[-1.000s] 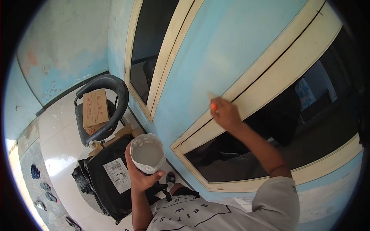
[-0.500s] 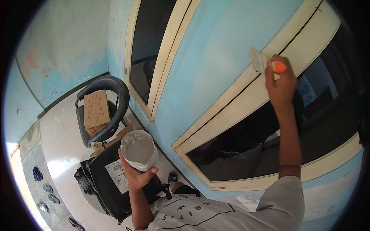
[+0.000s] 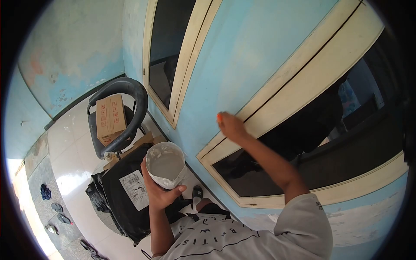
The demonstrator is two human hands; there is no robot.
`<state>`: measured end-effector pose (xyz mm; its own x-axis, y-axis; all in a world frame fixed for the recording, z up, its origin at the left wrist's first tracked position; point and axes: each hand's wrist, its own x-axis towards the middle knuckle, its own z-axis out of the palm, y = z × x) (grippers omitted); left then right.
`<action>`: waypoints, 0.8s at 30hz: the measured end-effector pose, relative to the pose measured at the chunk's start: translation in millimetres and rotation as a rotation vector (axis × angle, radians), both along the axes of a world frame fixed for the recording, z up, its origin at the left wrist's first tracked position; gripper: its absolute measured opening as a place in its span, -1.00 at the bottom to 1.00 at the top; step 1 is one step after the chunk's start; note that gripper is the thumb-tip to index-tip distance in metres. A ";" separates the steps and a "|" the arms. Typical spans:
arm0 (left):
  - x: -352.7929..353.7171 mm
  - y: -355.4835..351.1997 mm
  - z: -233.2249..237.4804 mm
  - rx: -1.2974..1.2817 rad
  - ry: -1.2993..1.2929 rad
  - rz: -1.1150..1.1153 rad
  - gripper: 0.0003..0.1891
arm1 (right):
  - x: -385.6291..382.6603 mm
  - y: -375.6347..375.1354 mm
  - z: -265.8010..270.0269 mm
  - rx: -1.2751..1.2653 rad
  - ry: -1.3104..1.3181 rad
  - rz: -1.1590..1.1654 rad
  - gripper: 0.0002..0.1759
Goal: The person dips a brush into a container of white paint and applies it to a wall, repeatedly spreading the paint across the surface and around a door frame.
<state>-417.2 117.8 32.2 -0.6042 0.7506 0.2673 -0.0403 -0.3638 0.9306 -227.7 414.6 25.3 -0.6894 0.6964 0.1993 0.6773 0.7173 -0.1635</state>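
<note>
My left hand [image 3: 162, 196] is wrapped round a whitish tub [image 3: 161, 179], holding it upright in front of my body. Pale paint [image 3: 167, 164] fills part of the tub and coats its inner wall. My right hand [image 3: 234, 129] grips a paintbrush [image 3: 219, 117], of which only the orange handle end shows; its bristles are hidden. That hand is over the blue wall [image 3: 203, 104], beside the lower end of the cream window frame [image 3: 260, 120].
A black chair [image 3: 139, 102] carries a cardboard box [image 3: 110, 117] at the left. Below the tub lies a black-wrapped package [image 3: 119, 208] with a white label. Sandals [image 3: 63, 218] lie on the grey paving. Another dark-paned window [image 3: 167, 52] stands ahead.
My right hand has swept down and left along the window frame, and the brush's bristles have gone out of sight. The tub has shifted slightly to the right in view.
</note>
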 end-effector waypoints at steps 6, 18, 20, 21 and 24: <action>-7.5 0.7 -1.2 0.043 0.025 0.066 0.20 | 9.5 19.7 342.4 0.667 0.446 0.121 -0.68; -3.9 -19.0 -4.3 -0.033 -0.043 0.002 0.26 | -14.9 11.0 47.6 0.264 0.066 0.251 -0.83; -5.5 -31.7 -11.9 -0.080 -0.023 0.015 0.26 | -17.3 9.0 -49.2 0.043 0.052 0.183 -0.84; -6.1 -36.6 -14.8 -0.114 -0.004 0.022 0.27 | -20.2 9.1 -91.5 -0.033 0.001 0.143 -0.83; -3.5 -44.8 -15.4 -0.124 -0.022 0.078 0.28 | -29.7 3.3 -160.2 -0.150 -0.191 0.147 -0.81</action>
